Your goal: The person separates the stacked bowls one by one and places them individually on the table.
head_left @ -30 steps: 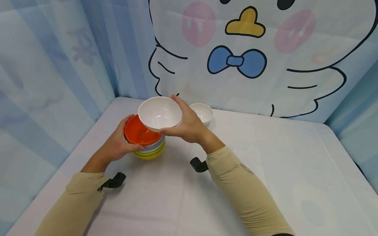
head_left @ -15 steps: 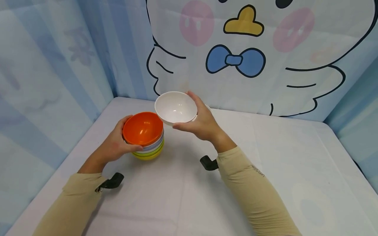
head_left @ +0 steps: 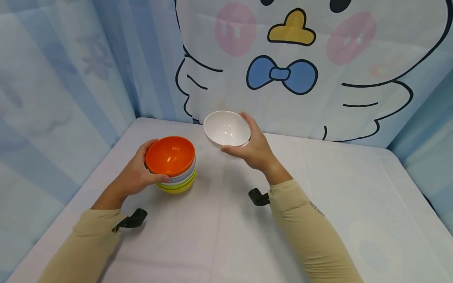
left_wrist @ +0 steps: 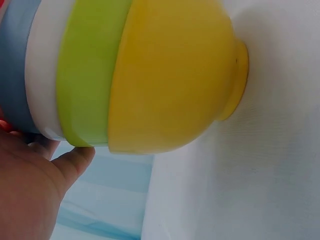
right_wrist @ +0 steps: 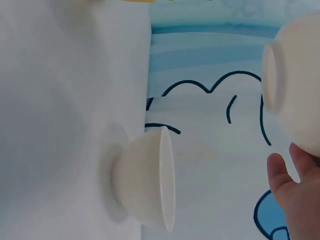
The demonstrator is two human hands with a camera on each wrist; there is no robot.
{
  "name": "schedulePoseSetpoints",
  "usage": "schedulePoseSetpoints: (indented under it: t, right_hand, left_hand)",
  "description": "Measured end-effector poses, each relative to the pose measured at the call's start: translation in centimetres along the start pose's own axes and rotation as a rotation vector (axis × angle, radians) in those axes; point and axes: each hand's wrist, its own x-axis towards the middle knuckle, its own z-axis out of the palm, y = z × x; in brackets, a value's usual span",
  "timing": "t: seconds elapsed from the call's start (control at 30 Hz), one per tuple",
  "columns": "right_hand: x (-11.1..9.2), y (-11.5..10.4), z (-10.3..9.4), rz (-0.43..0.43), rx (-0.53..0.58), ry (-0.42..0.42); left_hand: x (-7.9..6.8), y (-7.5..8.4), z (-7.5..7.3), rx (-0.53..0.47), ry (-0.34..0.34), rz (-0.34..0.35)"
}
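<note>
My left hand grips the upper part of a stack of nested bowls, thumb at the near side. The orange bowl is on top, open side up. Below it come blue-grey, white and green bowls, with the yellow bowl lowest, its foot on the table. My right hand pinches the rim and side of a white bowl, held above the table and tilted slightly towards me. A smaller-looking white bowl stands upright on the table beneath it, hidden in the head view.
The table has a white cover, its back edge meeting a printed curtain with a cartoon figure. Another blue and white curtain hangs along the left side.
My right hand has carried the white bowl rightwards, away from above the orange bowl. It now covers the standing white bowl in the head view. My left hand stays on the stack.
</note>
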Motion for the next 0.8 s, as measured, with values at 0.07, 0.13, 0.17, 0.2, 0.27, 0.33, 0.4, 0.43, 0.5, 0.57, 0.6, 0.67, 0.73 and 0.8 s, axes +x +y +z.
schedulePoseSetpoints:
  t: [0.07,0.13,0.17,0.2,0.27,0.33,0.4,0.43,0.5,0.57,0.6,0.67,0.73,0.8]
  right_hand:
    - [0.0,0.3,-0.2,0.005,0.006,0.008]
    - [0.0,0.5,-0.4,0.012,0.012,0.012]
    - [0.0,0.7,-0.5,0.019,0.014,0.015]
    - [0.0,0.9,-0.6,0.027,0.015,0.017]
    - [-0.1,1.3,-0.9,0.044,0.013,0.023]
    - [-0.2,1.6,-1.2,0.062,0.008,0.030]
    - [-0.3,2.1,-1.7,0.080,-0.006,0.037]
    - [-0.4,2.3,-2.0,0.088,-0.015,0.042]
    - [-0.5,3.0,-2.5,0.113,-0.034,0.052]
    - [-0.6,3.7,-3.1,0.137,-0.057,0.066]
    - [-0.6,4.1,-3.4,0.149,-0.068,0.075]
    - [-0.6,4.8,-4.0,0.175,-0.089,0.093]
    - [-0.6,5.6,-4.5,0.196,-0.106,0.108]
    - [-0.7,6.3,-5.0,0.220,-0.123,0.118]
  left_hand:
    - [0.0,0.1,-0.1,0.005,0.004,-0.002]
    - [0.0,0.1,-0.1,0.011,0.009,-0.004]
    - [0.0,0.0,-0.1,0.012,0.009,-0.005]
    - [0.0,0.0,-0.1,0.011,0.009,-0.005]
    - [0.0,-0.1,-0.1,0.012,0.010,-0.007]
    - [0.0,-0.1,-0.1,0.011,0.010,-0.007]
    - [0.0,0.0,-0.1,0.008,0.010,-0.006]
    - [-0.1,0.0,-0.1,0.007,0.009,-0.006]
    - [-0.1,0.1,-0.1,0.006,0.009,-0.008]
    - [-0.2,0.1,-0.1,0.008,0.008,-0.008]
    - [-0.2,0.1,-0.1,0.007,0.008,-0.007]
    - [-0.2,0.1,-0.1,0.007,0.007,-0.007]
    - [-0.2,0.1,-0.1,0.006,0.007,-0.004]
    - [-0.2,0.0,-0.1,0.003,0.005,-0.003]
